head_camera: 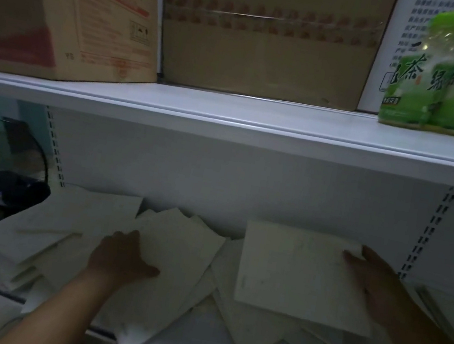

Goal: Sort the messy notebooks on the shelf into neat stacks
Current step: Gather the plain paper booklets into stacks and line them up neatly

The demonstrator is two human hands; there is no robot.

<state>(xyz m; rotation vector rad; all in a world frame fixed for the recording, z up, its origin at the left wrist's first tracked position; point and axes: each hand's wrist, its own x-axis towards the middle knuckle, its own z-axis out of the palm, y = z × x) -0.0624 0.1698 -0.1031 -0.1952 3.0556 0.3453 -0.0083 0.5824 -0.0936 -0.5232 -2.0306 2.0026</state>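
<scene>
Head view: your right hand [375, 281] pinches the right edge of a raised notebook [293, 271], held flat above the loose notebooks [243, 326] scattered on the shelf [187, 341]. Gripped at one edge only, it may sag and slip free. Your left hand [122, 259] lies on a tilted notebook [176, 256], thumb across the cover. In this dim light I cannot tell whether that grip has closed. The tilted notebook's lower corner overhangs the shelf front, so a careless pull may drag it, and its neighbours, off.
</scene>
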